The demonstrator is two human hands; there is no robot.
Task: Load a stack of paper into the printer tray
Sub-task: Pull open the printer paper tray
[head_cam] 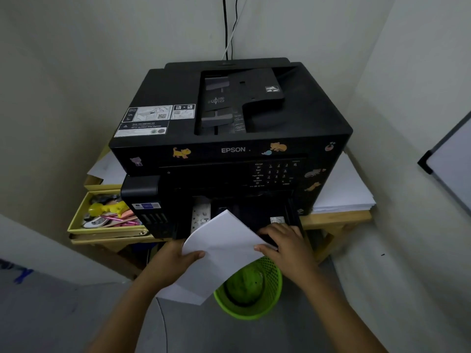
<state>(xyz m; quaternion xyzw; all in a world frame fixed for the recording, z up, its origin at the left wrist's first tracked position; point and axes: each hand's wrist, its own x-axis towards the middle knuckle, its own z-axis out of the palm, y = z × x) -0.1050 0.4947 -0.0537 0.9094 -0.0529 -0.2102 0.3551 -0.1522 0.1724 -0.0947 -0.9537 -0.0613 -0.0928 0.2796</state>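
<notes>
While the white paper stack hangs skewed in front of the black Epson multifunction printer, both hands are on it. Left hand pinches the left edge, thumb on top, fingers underneath out of sight. Right hand sits at the right edge, thumb on the sheet, fingers curled toward the black pulled-out paper tray; can't tell if those fingers grip the paper or rest on the tray lip.

Stack position: one corner points into the tray opening, near corner hangs over the green mesh waste basket on the floor. Not seated yet.

Handling, my read: thin stack, light, floppy. It bows if held by one edge, and loose sheets slide and fan. Best hold is both long edges near mid-length, thumbs on top, fingers supporting underneath. Square the sheets first, rotate to line up with the tray walls, then slide in flat.

Risk: leading corner catches on the tray rim and folds, or bottom sheets slip out toward the basket.

Spare white paper pile lies on the wooden table, right of the printer.
</notes>
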